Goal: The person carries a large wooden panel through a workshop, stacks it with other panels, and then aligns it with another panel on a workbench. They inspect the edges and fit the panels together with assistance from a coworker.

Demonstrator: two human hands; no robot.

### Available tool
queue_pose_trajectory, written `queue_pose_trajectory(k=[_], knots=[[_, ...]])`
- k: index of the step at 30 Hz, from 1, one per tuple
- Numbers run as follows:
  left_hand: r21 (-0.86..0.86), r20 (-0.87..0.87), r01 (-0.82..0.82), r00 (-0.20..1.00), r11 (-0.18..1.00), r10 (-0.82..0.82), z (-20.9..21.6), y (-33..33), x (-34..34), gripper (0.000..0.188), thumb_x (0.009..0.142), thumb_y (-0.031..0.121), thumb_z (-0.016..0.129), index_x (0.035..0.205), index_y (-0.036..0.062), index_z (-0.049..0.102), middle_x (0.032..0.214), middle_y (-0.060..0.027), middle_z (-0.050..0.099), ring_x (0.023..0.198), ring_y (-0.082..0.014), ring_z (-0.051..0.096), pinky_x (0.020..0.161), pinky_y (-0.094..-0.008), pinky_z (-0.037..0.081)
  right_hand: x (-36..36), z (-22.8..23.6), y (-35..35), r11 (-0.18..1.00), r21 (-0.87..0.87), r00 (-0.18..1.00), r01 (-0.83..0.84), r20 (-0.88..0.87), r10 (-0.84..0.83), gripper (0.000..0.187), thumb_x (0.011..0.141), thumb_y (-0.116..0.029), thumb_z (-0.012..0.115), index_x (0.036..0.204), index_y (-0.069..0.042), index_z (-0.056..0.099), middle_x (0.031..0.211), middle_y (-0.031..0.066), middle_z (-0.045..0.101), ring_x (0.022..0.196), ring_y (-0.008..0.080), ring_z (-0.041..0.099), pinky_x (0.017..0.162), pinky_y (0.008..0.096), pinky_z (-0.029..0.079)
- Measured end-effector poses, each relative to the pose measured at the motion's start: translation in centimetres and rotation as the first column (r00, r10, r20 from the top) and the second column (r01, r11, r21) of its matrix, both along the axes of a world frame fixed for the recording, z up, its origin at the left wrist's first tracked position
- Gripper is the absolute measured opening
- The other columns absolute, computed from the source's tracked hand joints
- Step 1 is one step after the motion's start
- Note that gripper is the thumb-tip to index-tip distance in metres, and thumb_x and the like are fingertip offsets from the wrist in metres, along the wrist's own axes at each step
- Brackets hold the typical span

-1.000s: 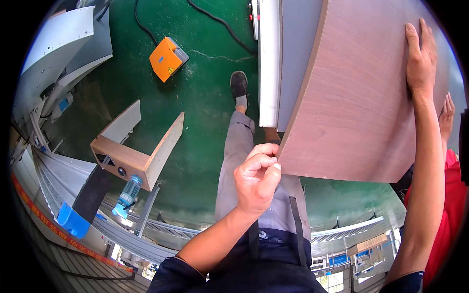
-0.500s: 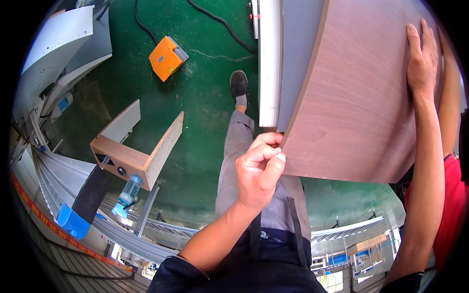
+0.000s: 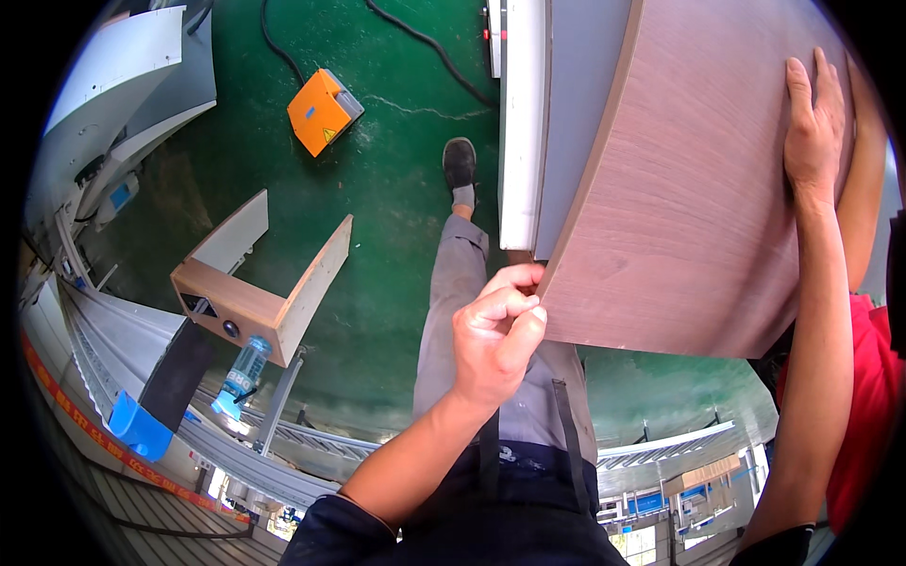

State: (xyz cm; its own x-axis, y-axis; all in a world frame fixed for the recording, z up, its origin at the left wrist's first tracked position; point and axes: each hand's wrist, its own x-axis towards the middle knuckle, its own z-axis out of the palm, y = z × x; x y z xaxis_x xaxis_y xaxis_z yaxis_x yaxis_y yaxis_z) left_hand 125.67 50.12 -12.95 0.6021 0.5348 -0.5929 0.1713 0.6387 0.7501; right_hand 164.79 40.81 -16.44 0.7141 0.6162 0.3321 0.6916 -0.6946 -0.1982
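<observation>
A large brown wood-grain panel [image 3: 689,198] lies over a grey surface [image 3: 582,104] with a white edge on the right side of the view. My left hand [image 3: 500,330] is closed on the panel's near left corner, thumb on top; the fingertips are partly hidden behind the edge. Near the panel's far right side, my right hand [image 3: 813,132] rests flat on the brown face with its fingers stretched out. Just beyond it is another person's forearm [image 3: 864,198], the hand mostly out of sight.
The other person's red shirt [image 3: 864,406] is close on my right. To the left stand a U-shaped wooden frame [image 3: 231,292] and a blue-tinted bottle [image 3: 247,368]. An orange box [image 3: 323,111] with a black cable sits on the green floor [image 3: 377,170].
The panel has shifted very slightly left and toward me, both my hands moving along with it. My grip on its corner is the same.
</observation>
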Motion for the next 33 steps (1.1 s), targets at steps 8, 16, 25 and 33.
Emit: queue_pose_trajectory(k=[8,16,25,33], knots=[[0.050,-0.158,0.116,0.982,0.992,-0.106,-0.7,0.0,-3.8,0.006,0.083,-0.008,0.055,0.079,-0.0065,0.060,0.115,-0.0194,0.063,0.097,-0.0182,0.060,0.084,-0.0292,0.048,0.0,0.0,-0.1,1.000,-0.001,1.000,0.019,0.004,-0.019,0.071,0.095,-0.057,0.046,0.145,-0.006,0.045,0.150,0.0223,0.039,0.143,0.0340,0.030,0.117,0.0415,0.022],[0.081,-0.191,0.242,0.956,0.967,-0.223,0.5,1.5,-0.4,0.027,0.080,0.010,0.076,0.100,-0.0062,0.068,0.092,-0.0086,0.064,0.082,-0.0144,0.058,0.075,-0.0269,0.048,0.3,0.1,-0.2,1.000,0.024,1.000,0.000,-0.022,0.001,0.069,0.095,-0.054,0.048,0.143,-0.005,0.047,0.149,0.0229,0.040,0.142,0.0349,0.031,0.118,0.0409,0.022],[0.160,-0.014,0.483,0.873,0.861,-0.488,-0.2,5.1,-0.3,0.018,0.085,0.002,0.071,0.099,-0.0090,0.068,0.084,-0.0099,0.065,0.078,-0.0146,0.060,0.069,-0.0267,0.047,0.8,0.4,-0.4,0.999,-0.019,1.000,-0.027,-0.006,0.027,0.060,0.099,-0.042,0.046,0.142,0.000,0.046,0.149,0.0214,0.040,0.141,0.0328,0.033,0.118,0.0377,0.021],[0.158,-0.039,0.464,0.885,0.872,-0.464,-0.5,5.2,-0.1,0.019,0.085,0.008,0.071,0.093,-0.0089,0.067,0.078,-0.0114,0.064,0.070,-0.0171,0.059,0.065,-0.0290,0.048,0.5,0.5,0.0,0.999,0.027,0.999,-0.031,-0.040,0.032,0.066,0.096,-0.048,0.049,0.140,0.001,0.047,0.147,0.0254,0.041,0.141,0.0370,0.032,0.117,0.0400,0.023]])
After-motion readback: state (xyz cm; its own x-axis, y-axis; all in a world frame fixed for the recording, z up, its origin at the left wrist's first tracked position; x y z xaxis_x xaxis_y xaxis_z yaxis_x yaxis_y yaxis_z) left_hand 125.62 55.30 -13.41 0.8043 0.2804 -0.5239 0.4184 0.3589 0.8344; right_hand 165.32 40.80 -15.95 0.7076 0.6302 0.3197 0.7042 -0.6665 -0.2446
